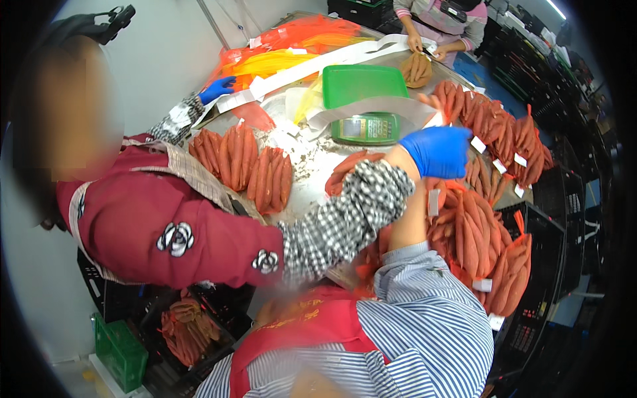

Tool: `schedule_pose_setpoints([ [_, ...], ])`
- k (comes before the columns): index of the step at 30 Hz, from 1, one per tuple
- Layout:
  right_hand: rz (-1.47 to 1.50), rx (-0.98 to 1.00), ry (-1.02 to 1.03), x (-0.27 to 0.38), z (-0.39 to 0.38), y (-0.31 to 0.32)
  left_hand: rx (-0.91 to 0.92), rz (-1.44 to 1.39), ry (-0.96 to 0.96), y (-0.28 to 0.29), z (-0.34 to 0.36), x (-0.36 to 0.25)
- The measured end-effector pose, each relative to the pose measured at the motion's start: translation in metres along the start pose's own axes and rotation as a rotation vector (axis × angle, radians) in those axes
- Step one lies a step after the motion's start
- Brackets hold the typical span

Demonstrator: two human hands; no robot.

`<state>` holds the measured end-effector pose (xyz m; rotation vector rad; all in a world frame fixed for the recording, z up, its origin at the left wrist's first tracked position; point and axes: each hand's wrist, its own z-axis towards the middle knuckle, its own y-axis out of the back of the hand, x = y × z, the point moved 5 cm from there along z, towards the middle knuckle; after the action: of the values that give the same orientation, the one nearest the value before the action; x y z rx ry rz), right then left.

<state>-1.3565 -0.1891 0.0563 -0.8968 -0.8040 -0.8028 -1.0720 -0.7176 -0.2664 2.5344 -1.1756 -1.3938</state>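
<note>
My right arm (408, 229), in a striped sleeve, reaches forward over the table. A co-worker's blue-gloved hand (438, 152) crosses in front of it and hides most of my right hand (430, 102). Only blurred fingertips show, beside the end of a white paper strip (391, 106); their grip is unclear. That strip curves across a green weighing scale (365, 128) with a green top (363, 86). Net bags of sweet potatoes (471, 229) lie close by my forearm, some with white tags. My left hand is out of sight.
More bagged sweet potatoes (269, 179) lie at the left, near the co-worker (172, 219). Orange and yellow nets (279, 56) are heaped at the back. Another person's hands (424, 50) handle a bag (417, 71). Black crates (531, 298) stand right; a green crate (121, 351), lower left.
</note>
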Motion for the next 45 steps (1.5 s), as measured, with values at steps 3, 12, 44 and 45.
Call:
schedule_pose_setpoints([
  [3,-0.045,0.120,0.270,0.010,0.036,0.086,-0.019,0.169,-0.046,0.017,-0.005,-0.031],
  [12,0.203,0.076,0.210,0.159,-0.041,0.289,0.720,-0.522,-0.618,-0.041,-0.039,-0.303],
  [44,0.101,-0.439,-0.503,0.514,-0.530,0.913,1.896,1.075,-0.453,-0.515,-0.491,-0.203],
  [45,0.115,-0.403,-0.524,0.517,-0.525,0.921,1.884,1.121,-0.633,-0.532,-0.486,-0.220],
])
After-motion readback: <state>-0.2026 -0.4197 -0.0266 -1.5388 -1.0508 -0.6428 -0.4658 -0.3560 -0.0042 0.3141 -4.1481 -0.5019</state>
